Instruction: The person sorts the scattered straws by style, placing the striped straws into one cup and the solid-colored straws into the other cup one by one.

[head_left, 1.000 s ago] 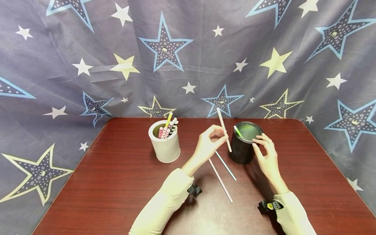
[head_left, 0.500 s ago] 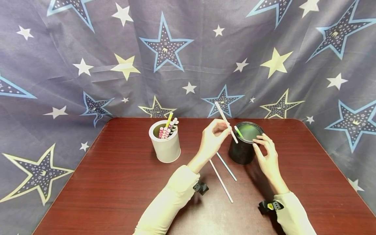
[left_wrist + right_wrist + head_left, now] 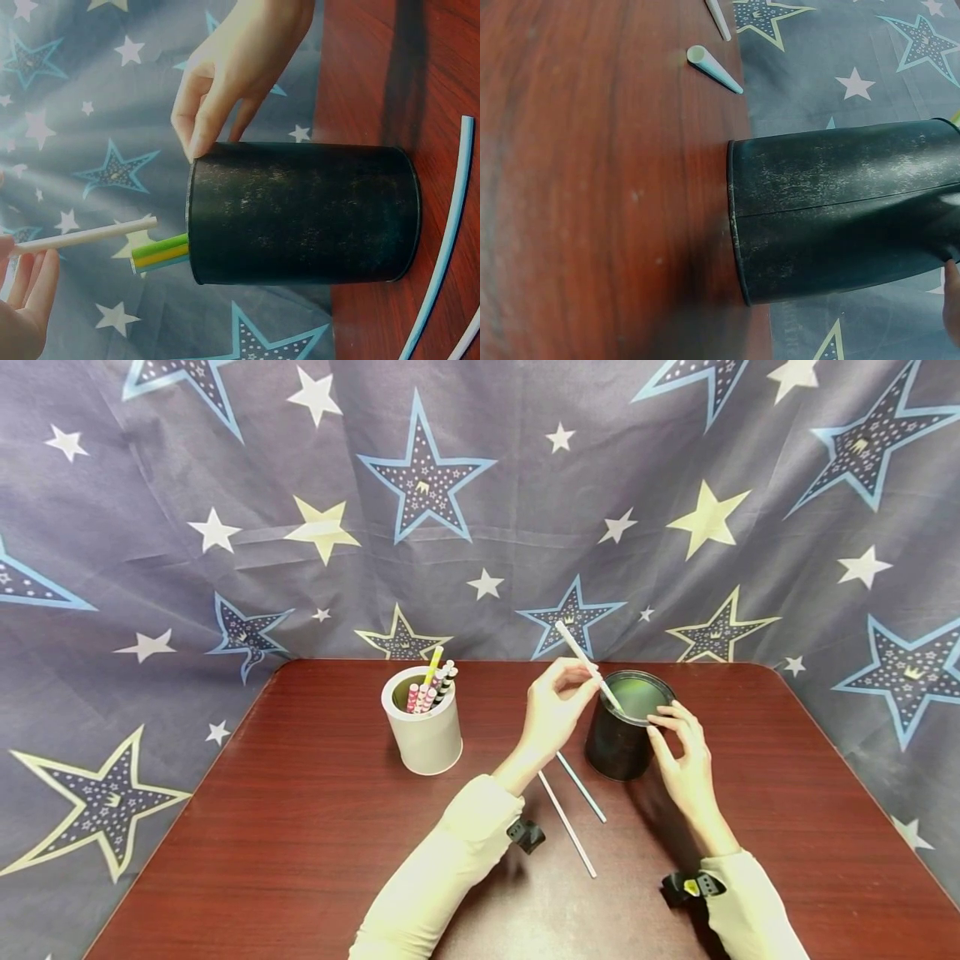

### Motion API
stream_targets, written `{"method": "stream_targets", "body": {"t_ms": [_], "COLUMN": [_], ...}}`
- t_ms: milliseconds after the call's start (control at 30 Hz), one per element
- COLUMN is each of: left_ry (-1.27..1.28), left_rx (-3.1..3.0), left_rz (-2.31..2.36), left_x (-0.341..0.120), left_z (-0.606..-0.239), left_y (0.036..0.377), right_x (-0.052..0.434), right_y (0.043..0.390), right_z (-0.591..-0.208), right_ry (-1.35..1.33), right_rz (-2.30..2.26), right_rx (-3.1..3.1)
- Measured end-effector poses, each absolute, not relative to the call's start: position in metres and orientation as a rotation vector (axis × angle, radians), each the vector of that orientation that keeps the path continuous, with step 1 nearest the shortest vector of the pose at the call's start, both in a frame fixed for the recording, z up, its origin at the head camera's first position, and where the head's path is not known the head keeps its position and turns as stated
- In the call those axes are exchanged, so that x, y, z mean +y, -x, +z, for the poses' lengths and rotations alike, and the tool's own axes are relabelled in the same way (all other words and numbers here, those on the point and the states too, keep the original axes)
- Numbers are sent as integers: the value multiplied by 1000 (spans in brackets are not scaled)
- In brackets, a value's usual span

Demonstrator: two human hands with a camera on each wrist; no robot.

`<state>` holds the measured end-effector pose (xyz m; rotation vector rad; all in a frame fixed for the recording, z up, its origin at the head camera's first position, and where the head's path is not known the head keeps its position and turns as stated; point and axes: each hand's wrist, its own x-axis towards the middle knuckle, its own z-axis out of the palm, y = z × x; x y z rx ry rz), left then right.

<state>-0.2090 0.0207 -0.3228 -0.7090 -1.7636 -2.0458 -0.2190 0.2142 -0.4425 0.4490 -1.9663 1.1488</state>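
My left hand (image 3: 551, 706) pinches a white paper straw (image 3: 572, 642) near its middle, tilted with the upper end leaning left. In the left wrist view the straw's lower end is just above the mouth of a black can (image 3: 300, 214). A green straw (image 3: 166, 245), with yellow and blue ones beside it, pokes out of that can. My right hand (image 3: 684, 760) holds the can's rim at the right, thumb and fingertips on the edge. The right wrist view shows the side of the can (image 3: 840, 169) standing on the table.
A blue straw (image 3: 582, 787) and a pale pink straw (image 3: 567, 823) lie on the red-brown table (image 3: 285, 852) below the left hand. Further left stands a white can (image 3: 427, 745) with several patterned straws. A starry curtain (image 3: 495, 435) hangs behind the table.
My left hand has moved right and slightly up with the white straw, whose lower end has come from beside the black can to over its mouth. The right hand has stayed at the rim.
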Motion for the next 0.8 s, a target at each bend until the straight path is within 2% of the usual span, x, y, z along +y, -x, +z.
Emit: {"method": "stream_targets", "body": {"t_ms": [467,800], "left_ry": [727,724], "left_rx": [-1861,-2043], "left_rz": [-1979,-1764], "left_x": [32,34], "left_z": [-332,-335], "left_y": [216,218], "right_x": [212,211], "right_y": [218,217], "right_z": [-441,-439], "right_ry": [-455,-438], "right_rz": [1154,1142], "right_rx": [-1942,-1961]}}
